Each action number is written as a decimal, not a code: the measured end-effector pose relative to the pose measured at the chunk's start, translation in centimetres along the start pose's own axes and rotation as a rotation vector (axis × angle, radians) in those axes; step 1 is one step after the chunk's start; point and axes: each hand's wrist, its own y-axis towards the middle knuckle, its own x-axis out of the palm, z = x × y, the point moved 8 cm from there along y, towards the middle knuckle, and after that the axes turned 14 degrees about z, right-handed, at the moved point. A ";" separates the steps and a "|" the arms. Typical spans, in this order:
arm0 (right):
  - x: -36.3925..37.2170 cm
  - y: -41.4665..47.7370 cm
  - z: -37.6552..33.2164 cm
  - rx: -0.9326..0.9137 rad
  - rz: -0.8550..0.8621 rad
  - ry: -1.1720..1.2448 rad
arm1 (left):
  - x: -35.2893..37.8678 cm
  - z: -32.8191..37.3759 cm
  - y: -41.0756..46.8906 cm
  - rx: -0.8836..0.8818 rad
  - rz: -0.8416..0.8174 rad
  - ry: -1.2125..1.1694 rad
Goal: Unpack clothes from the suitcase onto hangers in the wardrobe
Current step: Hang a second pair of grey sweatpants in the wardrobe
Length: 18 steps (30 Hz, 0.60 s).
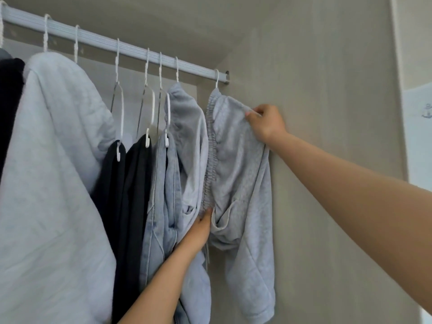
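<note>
Your right hand pinches the upper edge of the grey sweatpants, which hang at the right end of the rail; your left hand lies against their elastic waistband, its fingers hidden, so I cannot tell its grip. Tug too hard and the bunched fabric may slide off its hanger. The suitcase is out of frame.
</note>
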 end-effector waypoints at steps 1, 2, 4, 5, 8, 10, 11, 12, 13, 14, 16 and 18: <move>-0.4 -0.5 0.4 0.014 -0.004 0.002 | 0.4 -1.3 0.1 -0.030 0.002 0.027; -0.7 -1.0 0.8 0.031 -0.009 0.002 | 0.8 -2.6 0.1 -0.067 -0.005 0.050; -1.8 -2.5 1.4 0.063 -0.012 0.013 | 1.2 -3.7 -0.4 -0.104 0.007 0.052; -2.3 -3.3 1.6 0.069 -0.011 0.027 | 1.1 -3.7 -0.7 -0.101 0.011 0.047; -3.8 -6.4 2.4 0.093 -0.057 0.016 | 0.7 -1.1 -4.2 -0.067 -0.031 0.040; -4.7 -9.1 3.9 0.156 -0.114 0.009 | 0.3 -0.1 -7.7 -0.143 -0.055 -0.018; -5.2 -10.4 4.7 0.194 -0.137 0.022 | 0.2 0.1 -9.3 -0.198 -0.075 -0.030; -5.8 -12.1 5.8 0.239 -0.159 0.038 | -0.1 0.4 -11.4 -0.246 -0.094 -0.017; -6.5 -13.5 6.7 0.282 -0.173 0.051 | -0.2 0.8 -13.0 -0.268 -0.116 -0.008; -7.5 -15.4 7.9 0.333 -0.187 0.066 | -0.3 1.0 -15.4 -0.277 -0.151 0.005; -9.2 -18.9 9.5 0.414 -0.203 0.118 | -0.5 1.5 -18.7 -0.257 -0.192 0.046; -11.3 -23.1 11.2 0.480 -0.243 0.149 | -1.0 2.0 -22.6 -0.255 -0.186 0.096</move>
